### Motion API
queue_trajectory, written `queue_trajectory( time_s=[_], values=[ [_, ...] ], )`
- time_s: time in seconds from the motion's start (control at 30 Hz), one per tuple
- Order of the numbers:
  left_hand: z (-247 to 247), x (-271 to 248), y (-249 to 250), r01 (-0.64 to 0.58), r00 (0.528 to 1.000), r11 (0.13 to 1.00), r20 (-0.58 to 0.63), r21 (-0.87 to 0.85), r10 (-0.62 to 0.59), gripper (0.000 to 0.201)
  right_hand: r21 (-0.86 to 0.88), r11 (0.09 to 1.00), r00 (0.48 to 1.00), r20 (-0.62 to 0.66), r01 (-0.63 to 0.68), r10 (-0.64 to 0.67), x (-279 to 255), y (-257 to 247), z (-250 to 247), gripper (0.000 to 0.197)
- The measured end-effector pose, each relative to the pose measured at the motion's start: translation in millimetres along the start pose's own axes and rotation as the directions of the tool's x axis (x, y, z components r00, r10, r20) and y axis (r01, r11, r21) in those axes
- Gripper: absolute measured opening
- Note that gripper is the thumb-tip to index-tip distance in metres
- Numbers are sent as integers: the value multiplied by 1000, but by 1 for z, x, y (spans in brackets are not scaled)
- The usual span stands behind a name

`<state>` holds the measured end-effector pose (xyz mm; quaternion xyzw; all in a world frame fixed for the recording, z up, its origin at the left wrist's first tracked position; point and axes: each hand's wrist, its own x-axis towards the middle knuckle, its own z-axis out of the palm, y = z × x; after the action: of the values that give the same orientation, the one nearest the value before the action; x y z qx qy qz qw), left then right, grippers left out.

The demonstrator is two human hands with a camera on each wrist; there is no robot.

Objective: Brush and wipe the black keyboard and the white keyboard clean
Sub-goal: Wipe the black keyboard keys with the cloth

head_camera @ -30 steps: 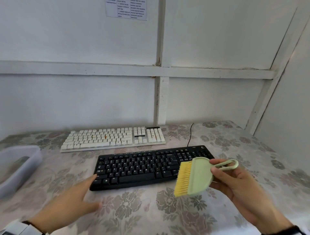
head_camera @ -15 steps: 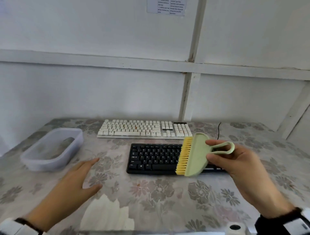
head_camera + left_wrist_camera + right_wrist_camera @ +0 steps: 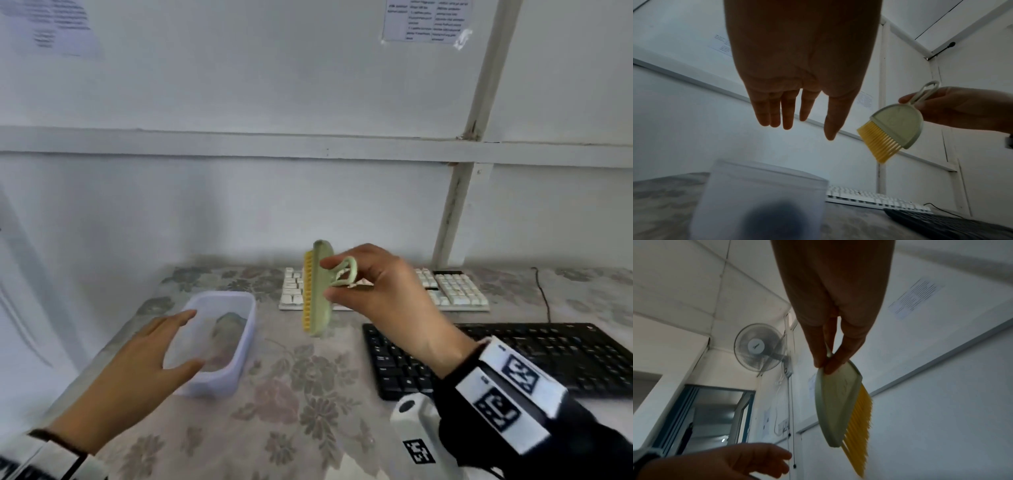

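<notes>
My right hand [image 3: 330, 279] pinches the loop handle of a pale green brush [image 3: 320, 291] with yellow bristles, held upright in the air left of the black keyboard [image 3: 548, 356]. The white keyboard [image 3: 452, 291] lies behind it by the wall, partly hidden by this hand. In the right wrist view thumb and fingers [image 3: 826, 360] pinch the brush [image 3: 836, 402] at its top. My left hand [image 3: 186, 339] hovers open over the near left part of a translucent plastic container [image 3: 248, 329], fingers [image 3: 789, 112] straight, holding nothing.
A grey-green cloth [image 3: 227, 329] lies inside the container. The table carries a floral cover [image 3: 291, 394]. A black cable [image 3: 543, 294] runs from the black keyboard to the wall. A wall fan [image 3: 760, 347] is mounted high on the left.
The view has swung left. My right hand carried the brush left and upward, turning it edge-on. My left hand moved from the table to above the container.
</notes>
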<state>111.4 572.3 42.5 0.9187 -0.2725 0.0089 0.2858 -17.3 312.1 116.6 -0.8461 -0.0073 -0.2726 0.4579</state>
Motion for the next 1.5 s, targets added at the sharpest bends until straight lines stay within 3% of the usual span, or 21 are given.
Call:
queue_trajectory(
  time_s=[0.13, 0.27, 0.37, 0.47, 0.63, 0.73, 0.83, 0.97, 1.07, 1.2, 1.37, 1.43, 1.5],
  values=[
    [-14, 9, -33, 36, 998, 997, 45, -61, -33, 65, -118, 976, 972, 172, 183, -161, 42, -3, 69, 31],
    [-25, 14, -57, 77, 991, 986, 120, -150, -59, 81, -268, 878, 863, 433, 397, -259, 73, 4, 132, 31],
    [-29, 15, -77, 73, 986, 982, 159, -173, -45, 105, -364, 761, 759, 603, 536, -246, 83, 15, 167, 34],
    [-32, 14, -88, 70, 981, 977, 191, -200, -32, 113, -381, 724, 709, 673, 575, -209, 84, 28, 188, 37],
    [-33, 16, -94, 86, 971, 953, 240, -289, -15, 106, -298, 831, 697, 703, 469, -141, 85, 31, 199, 39],
    [-30, 23, -91, 126, 956, 912, 295, -390, -6, 76, -252, 866, 686, 715, 432, -134, 83, 33, 202, 37],
    [-24, 32, -94, 147, 948, 881, 319, -449, 4, 70, -239, 880, 672, 732, 411, -115, 80, 37, 204, 33],
    [-15, 42, -99, 178, 948, 871, 318, -458, -27, 58, -362, 891, 780, 626, 273, 15, 88, 46, 189, 29],
    [-8, 47, -94, 196, 958, 860, 278, -471, -67, 51, -589, 791, 831, 515, 164, 211, 93, 57, 180, 31],
    [-4, 51, -89, 241, 959, 830, 256, -504, -123, 54, -733, 656, 768, 520, 177, 374, 93, 64, 183, 34],
    [-7, 50, -92, 234, 971, 828, 172, -509, -169, 61, -763, 643, 686, 507, 74, 522, 96, 67, 188, 36],
    [-9, 50, -93, 227, 973, 830, 154, -509, -172, 62, -758, 651, 677, 498, 37, 542, 96, 70, 190, 36],
    [-10, 50, -94, 226, 973, 831, 158, -509, -168, 64, -764, 644, 674, 494, 37, 549, 94, 70, 193, 50]
  ],
)
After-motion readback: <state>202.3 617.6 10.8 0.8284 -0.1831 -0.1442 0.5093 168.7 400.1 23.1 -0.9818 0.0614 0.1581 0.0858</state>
